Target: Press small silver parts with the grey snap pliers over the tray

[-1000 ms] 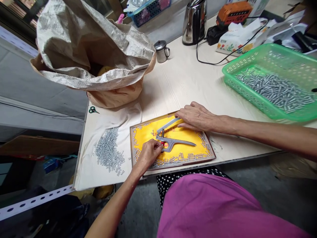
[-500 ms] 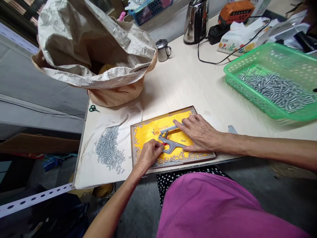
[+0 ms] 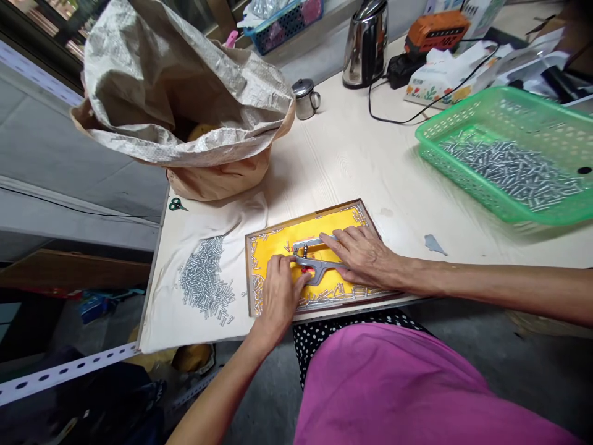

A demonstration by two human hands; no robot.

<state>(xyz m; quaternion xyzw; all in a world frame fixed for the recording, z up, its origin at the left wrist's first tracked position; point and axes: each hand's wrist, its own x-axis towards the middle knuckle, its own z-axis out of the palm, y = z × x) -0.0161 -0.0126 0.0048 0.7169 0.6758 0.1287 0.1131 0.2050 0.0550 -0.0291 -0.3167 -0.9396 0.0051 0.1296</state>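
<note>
A grey metal pair of snap pliers lies on a yellow board in a wooden frame, its small coil spring showing near the jaw. Silver metal pieces line the board's edges. My right hand lies across the pliers' handles, fingers spread. My left hand pinches at the jaw end, mostly covering it. A small red piece shows there, between the fingers and the jaw.
On a white cloth lies a heap of silver pieces. A green plastic basket holds more. A large woven sack in a paper bag stands at the far left. A steel kettle and mug stand behind.
My right hand has slid from the pliers' upper end down across both handles. The pliers now lie more level, and my left hand covers more of the jaw.
</note>
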